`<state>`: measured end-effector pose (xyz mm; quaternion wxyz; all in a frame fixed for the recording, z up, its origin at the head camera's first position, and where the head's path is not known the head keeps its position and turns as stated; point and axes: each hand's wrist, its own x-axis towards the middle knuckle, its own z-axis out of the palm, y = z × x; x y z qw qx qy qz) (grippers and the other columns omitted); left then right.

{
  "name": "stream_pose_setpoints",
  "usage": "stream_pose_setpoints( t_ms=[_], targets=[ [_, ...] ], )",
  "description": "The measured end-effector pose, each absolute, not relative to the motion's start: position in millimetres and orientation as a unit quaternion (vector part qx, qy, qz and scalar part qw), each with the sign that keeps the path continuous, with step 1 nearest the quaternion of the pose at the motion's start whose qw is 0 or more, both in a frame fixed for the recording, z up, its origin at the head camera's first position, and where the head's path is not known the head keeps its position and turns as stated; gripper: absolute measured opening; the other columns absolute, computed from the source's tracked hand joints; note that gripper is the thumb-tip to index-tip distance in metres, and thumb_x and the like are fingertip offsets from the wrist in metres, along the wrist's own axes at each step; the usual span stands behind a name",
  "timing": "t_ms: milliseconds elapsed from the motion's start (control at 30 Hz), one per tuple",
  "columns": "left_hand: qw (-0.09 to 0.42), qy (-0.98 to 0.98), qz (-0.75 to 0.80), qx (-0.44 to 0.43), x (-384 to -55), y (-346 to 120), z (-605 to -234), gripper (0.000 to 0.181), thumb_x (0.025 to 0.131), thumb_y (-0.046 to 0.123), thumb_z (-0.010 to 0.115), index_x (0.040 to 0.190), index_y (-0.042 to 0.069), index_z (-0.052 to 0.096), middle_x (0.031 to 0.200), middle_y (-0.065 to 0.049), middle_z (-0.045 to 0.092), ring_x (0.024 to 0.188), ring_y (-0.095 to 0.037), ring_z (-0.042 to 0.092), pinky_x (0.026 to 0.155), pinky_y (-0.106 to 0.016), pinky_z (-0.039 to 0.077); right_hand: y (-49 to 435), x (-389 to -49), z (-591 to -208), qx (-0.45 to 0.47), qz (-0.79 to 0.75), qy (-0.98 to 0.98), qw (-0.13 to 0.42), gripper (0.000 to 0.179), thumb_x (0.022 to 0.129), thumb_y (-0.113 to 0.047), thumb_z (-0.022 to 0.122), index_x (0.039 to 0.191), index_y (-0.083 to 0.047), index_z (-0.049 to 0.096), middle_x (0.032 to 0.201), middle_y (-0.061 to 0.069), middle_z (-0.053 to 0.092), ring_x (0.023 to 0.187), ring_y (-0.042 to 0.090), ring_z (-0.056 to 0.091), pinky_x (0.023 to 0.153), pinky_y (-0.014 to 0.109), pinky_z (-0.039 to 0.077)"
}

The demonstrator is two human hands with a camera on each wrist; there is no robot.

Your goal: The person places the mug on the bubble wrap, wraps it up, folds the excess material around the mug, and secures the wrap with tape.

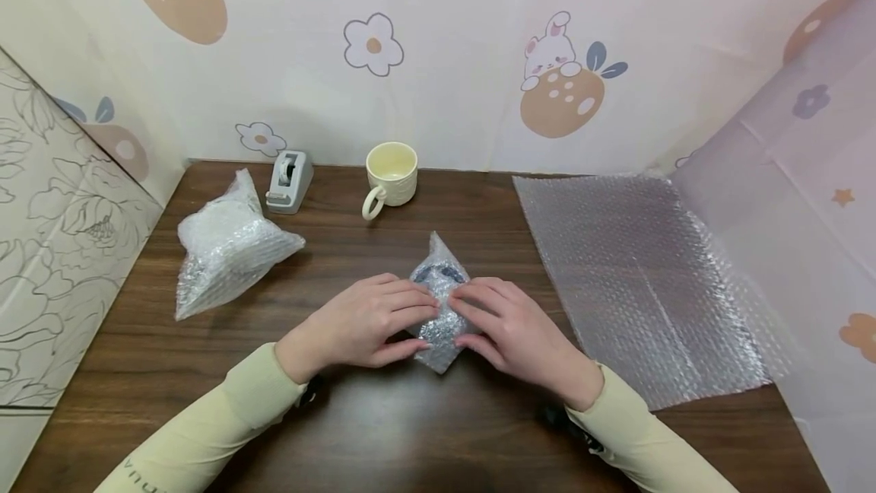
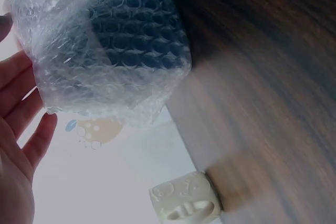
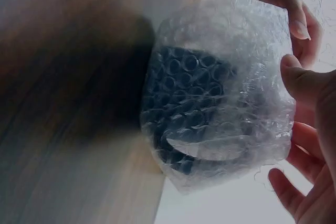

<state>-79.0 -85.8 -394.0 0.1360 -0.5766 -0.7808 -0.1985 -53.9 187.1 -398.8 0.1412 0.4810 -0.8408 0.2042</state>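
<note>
The fingers of the left hand (image 1: 376, 322) are resting on the top of a bubble-wrapped bundle (image 1: 441, 333), loosely bent and spread, with the thumb reaching along its near part; the fingers of the right hand (image 1: 509, 329) are touching the opposite side in the same relaxed way, and neither hand is curling round it. The bundle is standing on the brown wood-grain surface (image 1: 424, 432) between the two hands, in front of the person, with a pointed flap of wrap sticking out at its far end. A dark blue object (image 3: 184, 82) is showing through the clear bubbles; its exact form is blurred by the layers. Behind the hands, pale yellow sleeves (image 1: 256, 386) are covering the forearms. Beyond the bundle and slightly to its left, a cream mug (image 1: 400, 181) is standing upright near the wall, its handle turning toward the person. Left of the mug, a grey tape dispenser (image 1: 290, 181) is sitting, and just beside that a larger white wrapped package (image 1: 233, 249) is lying. On the right, well apart from the mug, a sheet of bubble wrap (image 1: 630, 280) is lying spread out, its right edge meeting the patterned wall covering (image 1: 465, 97).
</note>
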Motion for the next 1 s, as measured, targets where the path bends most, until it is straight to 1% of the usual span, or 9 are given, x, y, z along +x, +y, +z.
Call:
stream_pose_setpoints(
  t_ms=[133, 233, 367, 433, 500, 600, 700, 833, 1000],
  targets=[
    [0.144, -0.766, -0.234, -0.581, -81, -89, -396, 0.037, 0.098, 0.036, 0.061, 0.121, 0.007, 0.068, 0.121, -0.004, 0.068, 0.117, -0.018, 0.06, 0.098, -0.035, 0.047, 184, -54, -396, 0.478, 0.199, -0.842, 0.155, 0.045, 0.096, -0.035, 0.066, 0.13, -0.006, 0.065, 0.129, 0.006, 0.064, 0.123, 0.027, 0.055, 0.105, 0.043, 0.041],
    [0.201, -0.735, -0.303, -0.573, -88, -98, -400, 0.027, 0.097, 0.026, 0.063, 0.111, 0.003, 0.071, 0.116, -0.01, 0.069, 0.11, -0.022, 0.064, 0.094, -0.037, 0.05, 182, -53, -394, 0.473, 0.192, -0.846, 0.154, 0.043, 0.096, -0.036, 0.066, 0.128, -0.007, 0.067, 0.128, 0.005, 0.065, 0.123, 0.026, 0.055, 0.105, 0.042, 0.041],
    [0.265, -0.772, -0.344, -0.464, -106, -123, -408, 0.019, 0.095, 0.02, 0.062, 0.099, 0.003, 0.07, 0.102, -0.009, 0.07, 0.093, -0.023, 0.065, 0.082, -0.036, 0.055, 181, -53, -395, 0.468, 0.198, -0.849, 0.144, 0.042, 0.095, -0.035, 0.068, 0.126, -0.007, 0.068, 0.128, 0.004, 0.066, 0.123, 0.025, 0.055, 0.105, 0.04, 0.041],
    [0.24, -0.835, -0.326, -0.372, -117, -138, -411, 0.019, 0.095, 0.021, 0.062, 0.101, 0.004, 0.069, 0.099, -0.007, 0.069, 0.09, -0.022, 0.063, 0.078, -0.038, 0.054, 181, -52, -396, 0.465, 0.205, -0.849, 0.143, 0.041, 0.095, -0.034, 0.068, 0.126, -0.007, 0.068, 0.127, 0.005, 0.066, 0.122, 0.025, 0.055, 0.104, 0.039, 0.042],
    [0.187, -0.887, -0.327, -0.267, -129, -151, -413, 0.021, 0.096, 0.023, 0.062, 0.107, 0.005, 0.067, 0.1, -0.007, 0.069, 0.089, -0.023, 0.062, 0.077, -0.039, 0.052, 182, -52, -396, 0.462, 0.21, -0.85, 0.142, 0.041, 0.095, -0.034, 0.069, 0.125, -0.006, 0.068, 0.126, 0.005, 0.066, 0.122, 0.025, 0.055, 0.104, 0.039, 0.043],
    [0.098, -0.907, -0.393, -0.119, -145, -160, -414, 0.028, 0.098, 0.023, 0.061, 0.118, 0.004, 0.063, 0.11, -0.01, 0.067, 0.099, -0.025, 0.062, 0.082, -0.042, 0.049, 184, -51, -396, 0.458, 0.215, -0.852, 0.138, 0.041, 0.094, -0.033, 0.069, 0.126, -0.007, 0.068, 0.127, 0.005, 0.066, 0.123, 0.025, 0.054, 0.104, 0.038, 0.043],
    [0.045, -0.895, -0.444, -0.023, -156, -161, -411, 0.039, 0.099, 0.031, 0.058, 0.128, 0.004, 0.057, 0.122, -0.012, 0.063, 0.109, -0.027, 0.059, 0.089, -0.045, 0.047, 184, -50, -396, 0.455, 0.219, -0.853, 0.135, 0.042, 0.094, -0.032, 0.07, 0.127, -0.006, 0.068, 0.128, 0.005, 0.065, 0.123, 0.024, 0.054, 0.104, 0.037, 0.042],
    [0.043, -0.917, -0.397, -0.017, -167, -159, -412, 0.045, 0.098, 0.034, 0.058, 0.13, 0.002, 0.054, 0.126, -0.017, 0.059, 0.113, -0.032, 0.055, 0.095, -0.048, 0.043, 186, -50, -396, 0.452, 0.225, -0.852, 0.137, 0.041, 0.093, -0.031, 0.071, 0.126, -0.006, 0.068, 0.128, 0.005, 0.065, 0.123, 0.024, 0.054, 0.103, 0.037, 0.043],
    [0.117, -0.93, -0.346, -0.04, -174, -174, -423, 0.037, 0.096, 0.023, 0.059, 0.123, -0.003, 0.057, 0.119, -0.023, 0.057, 0.111, -0.038, 0.05, 0.097, -0.051, 0.038, 185, -49, -396, 0.456, 0.226, -0.85, 0.136, 0.042, 0.092, -0.03, 0.072, 0.126, -0.006, 0.068, 0.128, 0.005, 0.066, 0.123, 0.024, 0.054, 0.104, 0.036, 0.043]
  ],
)
